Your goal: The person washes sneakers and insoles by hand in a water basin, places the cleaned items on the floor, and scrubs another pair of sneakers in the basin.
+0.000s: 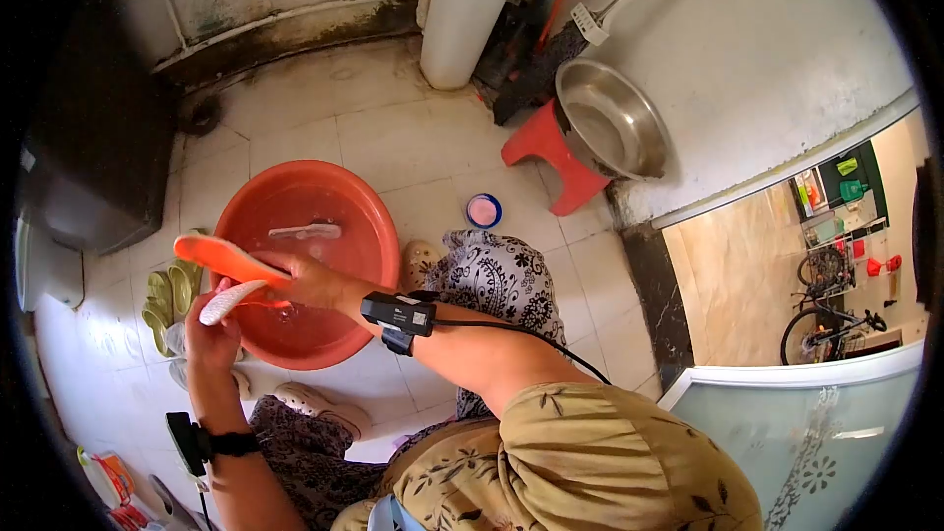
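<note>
Orange sole (224,258) gripped in right hand (303,281); left hand (214,334) pinching white-ended piece (230,302); red basin (385,265) holds water, pale strip (305,231).

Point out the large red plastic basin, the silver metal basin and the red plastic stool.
Large red plastic basin (382,248), head view: right inner wall.
Silver metal basin (608,120), head view: bare inner surface.
Red plastic stool (581,185), head view: leg nearer the doorway.

Red stool (547,146): bearing steel basin (615,118)
Mop (592,25): leaning near white pipe (470,20)
Green clogs (182,285): on tiled floor (393,147)
Bicycle (834,329): beyond doorway (787,160)
</note>
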A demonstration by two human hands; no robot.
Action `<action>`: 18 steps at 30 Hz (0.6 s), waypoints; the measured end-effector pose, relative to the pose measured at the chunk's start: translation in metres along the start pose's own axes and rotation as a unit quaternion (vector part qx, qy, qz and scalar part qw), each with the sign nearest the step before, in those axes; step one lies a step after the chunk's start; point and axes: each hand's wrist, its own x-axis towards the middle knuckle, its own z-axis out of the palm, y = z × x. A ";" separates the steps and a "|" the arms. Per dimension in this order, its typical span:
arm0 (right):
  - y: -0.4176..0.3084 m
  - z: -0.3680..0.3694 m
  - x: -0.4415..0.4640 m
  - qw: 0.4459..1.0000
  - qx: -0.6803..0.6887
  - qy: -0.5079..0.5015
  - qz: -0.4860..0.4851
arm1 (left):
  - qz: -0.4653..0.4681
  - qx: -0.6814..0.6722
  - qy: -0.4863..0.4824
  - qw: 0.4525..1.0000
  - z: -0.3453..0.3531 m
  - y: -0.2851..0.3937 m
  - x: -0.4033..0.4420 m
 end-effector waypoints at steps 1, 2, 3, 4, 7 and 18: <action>0.010 0.001 0.004 0.998 -0.016 0.009 0.052 | 0.046 0.083 -0.088 0.992 -0.014 0.002 0.011; 0.020 0.000 0.007 0.999 -0.014 0.012 0.051 | 0.044 0.086 -0.088 0.991 -0.027 0.004 0.018; 0.024 0.000 0.008 0.999 -0.017 0.024 0.033 | 0.065 0.027 -0.042 0.997 -0.015 0.001 0.013; 0.033 0.001 0.011 0.999 -0.021 0.037 0.016 | 0.085 -0.031 0.006 0.996 -0.007 -0.002 0.011; 0.040 0.007 0.016 0.997 -0.021 0.062 -0.046 | 0.047 -0.064 -0.022 0.997 0.016 -0.008 -0.002; 0.029 0.009 0.013 0.992 -0.075 0.012 -0.096 | 0.047 -0.028 -0.085 0.995 -0.048 0.020 0.036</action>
